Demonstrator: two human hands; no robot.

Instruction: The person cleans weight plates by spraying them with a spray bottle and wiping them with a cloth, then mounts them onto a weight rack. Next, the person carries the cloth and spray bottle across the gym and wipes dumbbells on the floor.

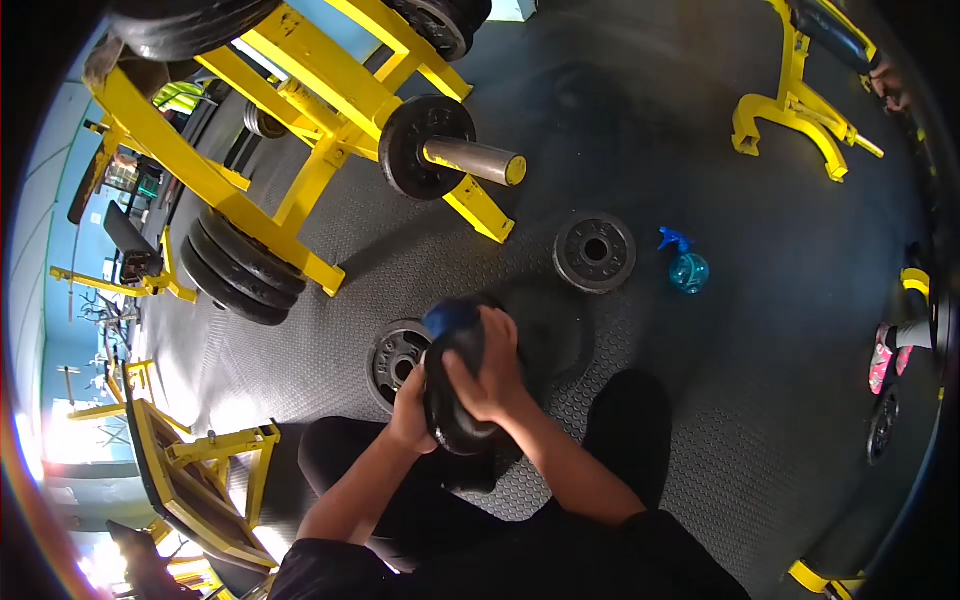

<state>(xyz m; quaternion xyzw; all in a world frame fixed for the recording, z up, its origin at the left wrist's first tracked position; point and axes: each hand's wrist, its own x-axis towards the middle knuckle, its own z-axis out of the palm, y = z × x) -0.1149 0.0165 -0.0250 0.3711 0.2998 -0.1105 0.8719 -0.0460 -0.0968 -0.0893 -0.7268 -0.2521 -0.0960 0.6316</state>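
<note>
Black weight plate (455,400), round and matte, stands on edge above the person's lap. The left hand (412,408) grips its rim from the side; the right hand (490,370) presses a blue cloth (452,317) against its upper face. Two more ribbed iron plates (595,251) lie flat on the studded rubber floor (700,400), near a translucent blue spray bottle (686,266) and a yellow steel rack (300,120).
</note>
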